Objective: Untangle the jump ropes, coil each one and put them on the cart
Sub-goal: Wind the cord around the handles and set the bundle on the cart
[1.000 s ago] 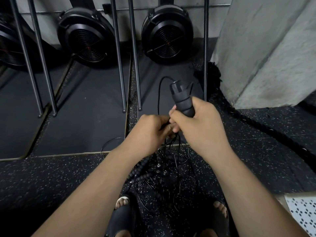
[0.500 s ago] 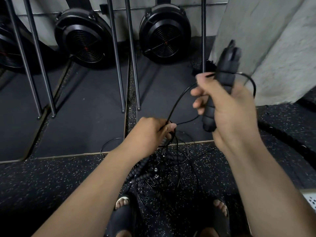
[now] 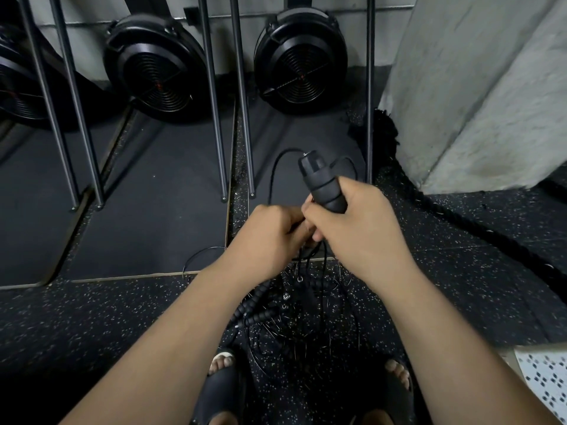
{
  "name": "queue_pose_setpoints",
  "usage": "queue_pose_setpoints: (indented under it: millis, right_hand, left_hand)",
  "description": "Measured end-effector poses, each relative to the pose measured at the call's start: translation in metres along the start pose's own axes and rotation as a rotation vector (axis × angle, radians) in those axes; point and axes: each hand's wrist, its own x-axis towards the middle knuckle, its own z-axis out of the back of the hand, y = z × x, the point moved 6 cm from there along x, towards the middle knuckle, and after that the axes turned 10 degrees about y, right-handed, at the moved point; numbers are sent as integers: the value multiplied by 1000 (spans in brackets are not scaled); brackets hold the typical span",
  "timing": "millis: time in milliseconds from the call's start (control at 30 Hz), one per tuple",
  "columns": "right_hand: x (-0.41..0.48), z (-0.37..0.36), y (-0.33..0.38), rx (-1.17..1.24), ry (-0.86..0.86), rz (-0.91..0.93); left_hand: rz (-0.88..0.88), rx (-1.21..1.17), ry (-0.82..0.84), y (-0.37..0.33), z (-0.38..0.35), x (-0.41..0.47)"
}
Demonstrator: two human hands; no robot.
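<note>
most of the ropes (image 3: pixel 291 314) lie tangled on the floor (image 3: pixel 122 317) under your hands. your right hand (image 3: pixel 362 237) grips a handle (image 3: pixel 322 188); your left hand (image 3: pixel 270 240) pinches cords (image 3: pixel 310 259) beside it. nothing looks coiled or carted yet.

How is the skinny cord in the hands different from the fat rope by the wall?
The cord is thin and smooth; the rope is thick and twisted. The cord loops up from the handle in the right hand; the rope lies on the floor. Both are black.
</note>
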Motion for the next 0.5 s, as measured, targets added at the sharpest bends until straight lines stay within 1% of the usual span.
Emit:
queue_pose_setpoints:
  millis: [100,200,333,400,500]
  right_hand:
    - [-5,7,14,224,8,97]
    - [-12,24,31,504,-19,195]
    - [-16,48,41,818,-47,286]
    - [-15,53,38,889,-64,294]
    - [-11,50,29,882,-65,234]
  left_hand:
    - [74,-66,51,3,-4,-1]
    - [110,-117,77,8,-7,0]
    - [155,-151,99,12,-12,1]
    - [171,-142,95,14,-12,2]
    - [175,-146,107,17,-15,4]
